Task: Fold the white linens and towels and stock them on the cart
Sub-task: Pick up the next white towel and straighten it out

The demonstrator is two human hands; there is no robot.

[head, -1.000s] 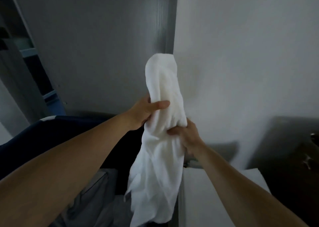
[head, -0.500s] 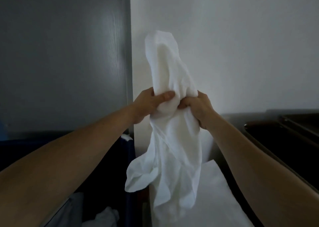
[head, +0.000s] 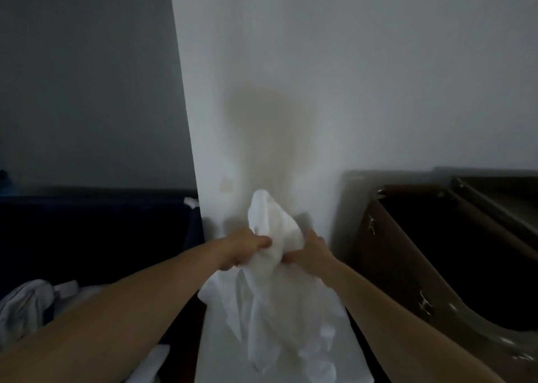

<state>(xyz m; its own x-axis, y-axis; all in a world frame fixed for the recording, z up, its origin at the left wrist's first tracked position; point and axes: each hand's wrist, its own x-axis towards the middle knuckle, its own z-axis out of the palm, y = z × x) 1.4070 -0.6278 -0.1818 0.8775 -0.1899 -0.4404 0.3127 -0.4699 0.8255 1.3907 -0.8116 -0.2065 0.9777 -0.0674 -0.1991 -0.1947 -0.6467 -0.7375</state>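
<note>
Lowered since half a second ago, with left hand (head: 244, 248) and right hand (head: 313, 251) each clenched on the bunched cloth (head: 275, 231); better to slide each grip outward, shaking loose the tail below.

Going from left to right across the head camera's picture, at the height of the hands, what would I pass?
Dark blue hamper → left hand → white cloth, gripped by both hands → right hand → brown box.
</note>
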